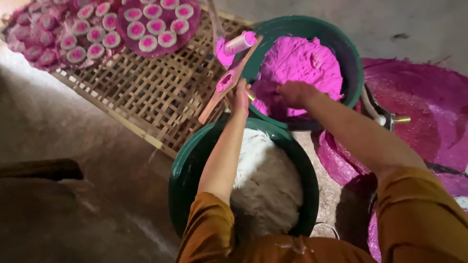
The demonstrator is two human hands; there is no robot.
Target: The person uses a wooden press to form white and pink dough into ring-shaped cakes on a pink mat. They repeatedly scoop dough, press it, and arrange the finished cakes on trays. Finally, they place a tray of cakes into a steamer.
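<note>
From my remote station I can make out no package, label, sign or screen anywhere in this head view.

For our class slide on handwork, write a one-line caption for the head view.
Left hand holds a wooden mould; right hand digs into pink dough, white dough below.
</note>
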